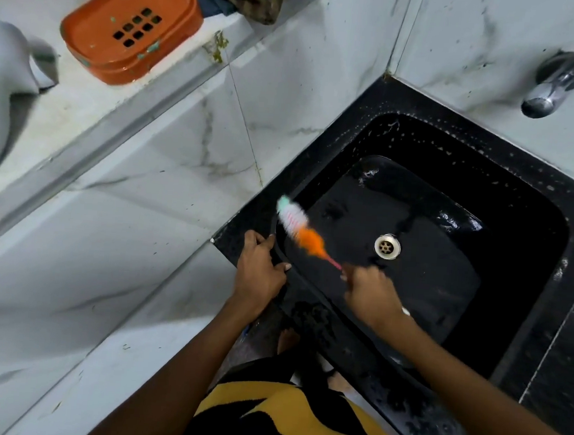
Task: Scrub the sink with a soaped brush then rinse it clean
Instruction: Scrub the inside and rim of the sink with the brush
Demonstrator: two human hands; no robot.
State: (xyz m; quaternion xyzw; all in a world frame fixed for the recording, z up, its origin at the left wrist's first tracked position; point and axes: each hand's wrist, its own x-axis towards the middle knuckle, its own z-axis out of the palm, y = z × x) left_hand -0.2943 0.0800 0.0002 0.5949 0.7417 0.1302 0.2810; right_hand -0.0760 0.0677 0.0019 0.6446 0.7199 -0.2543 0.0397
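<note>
Sink (531, 236), black and glossy, sits wet in the tiled corner, droplets speckling its rim, a metal drain (387, 247) at its middle. Right hand (370, 294) fingers grasp the bottle brush (300, 229), its white and orange bristles blurred against the left wall. Left hand (261, 270) fingers rest released on the rim. Tap (564, 77) is cut off at the frame edge.

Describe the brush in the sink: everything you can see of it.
The brush is a slim bottle-type brush with bristles in bands: pale green at the tip, white with pink in the middle, orange nearest the thin pink stem. It is blurred. The right hand grips its stem. It slants up and to the left in the picture, its bristled head at the left inner wall of the black sink, near the rim where the left hand rests. Actual contact with the wall cannot be judged.
</note>
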